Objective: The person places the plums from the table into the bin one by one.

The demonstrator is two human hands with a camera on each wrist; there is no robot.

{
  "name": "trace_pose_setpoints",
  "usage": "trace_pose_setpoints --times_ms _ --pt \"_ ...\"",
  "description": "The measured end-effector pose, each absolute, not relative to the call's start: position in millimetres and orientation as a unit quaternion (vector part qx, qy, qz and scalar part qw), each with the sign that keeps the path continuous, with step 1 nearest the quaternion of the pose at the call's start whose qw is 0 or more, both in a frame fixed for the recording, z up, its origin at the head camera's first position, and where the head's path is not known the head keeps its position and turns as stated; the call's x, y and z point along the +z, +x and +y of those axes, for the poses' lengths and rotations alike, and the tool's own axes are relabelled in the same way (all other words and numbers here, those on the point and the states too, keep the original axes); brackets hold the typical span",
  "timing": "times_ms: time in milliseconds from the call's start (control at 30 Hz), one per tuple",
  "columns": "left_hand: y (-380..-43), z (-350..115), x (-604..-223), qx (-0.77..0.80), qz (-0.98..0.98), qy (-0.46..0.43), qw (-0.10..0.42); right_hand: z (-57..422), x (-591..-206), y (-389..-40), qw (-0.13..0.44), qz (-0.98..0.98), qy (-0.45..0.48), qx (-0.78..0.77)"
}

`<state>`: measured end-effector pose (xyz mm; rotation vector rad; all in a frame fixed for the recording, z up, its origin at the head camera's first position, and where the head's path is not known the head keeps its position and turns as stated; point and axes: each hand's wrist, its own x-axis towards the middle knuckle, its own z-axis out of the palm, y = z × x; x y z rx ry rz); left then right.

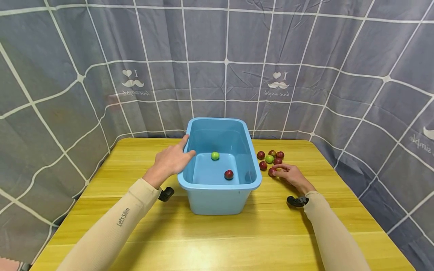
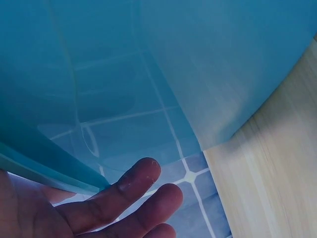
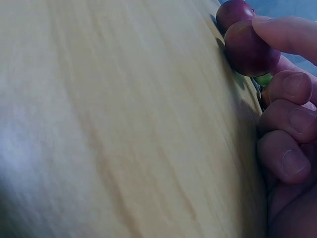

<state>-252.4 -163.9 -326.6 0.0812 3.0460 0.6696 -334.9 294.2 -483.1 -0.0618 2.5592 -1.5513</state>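
A light blue plastic tub [image 1: 217,201] stands on the table. Inside lie one green plum [image 1: 215,156] and one dark red plum [image 1: 228,174]. My left hand [image 1: 173,159] grips the tub's left rim, its thumb over the edge; in the left wrist view, fingers [image 2: 136,181] stretch along the outside below the rim. To the right of the tub, my right hand [image 1: 291,175] pinches a dark red plum [image 3: 250,49] between thumb and fingertips, low over the table. The other fingers are curled. Several more red plums [image 1: 263,165] and a green plum [image 1: 269,159] lie just beyond it.
The wooden table [image 1: 217,241] carries the tub and fruit. A grey checked curtain [image 1: 210,82] closes off the back and both sides. A black band [image 1: 297,201] sits at the right wrist, and another black wrist device [image 1: 166,194] at the left.
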Motion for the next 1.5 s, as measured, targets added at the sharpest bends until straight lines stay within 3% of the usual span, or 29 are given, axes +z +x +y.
trace_pose_setpoints --times_ms 900,1200,1500 --pt "-254 -164 -328 0.211 0.977 0.023 0.005 295 -472 -331 0.1 0.848 -0.038 -0.519" --pt "-254 -165 -328 0.21 0.977 0.024 0.01 294 -456 -333 0.063 0.869 -0.067 -0.487" --pt "-254 -165 -328 0.21 0.977 0.025 0.008 290 -433 -333 0.067 0.855 -0.093 -0.507"
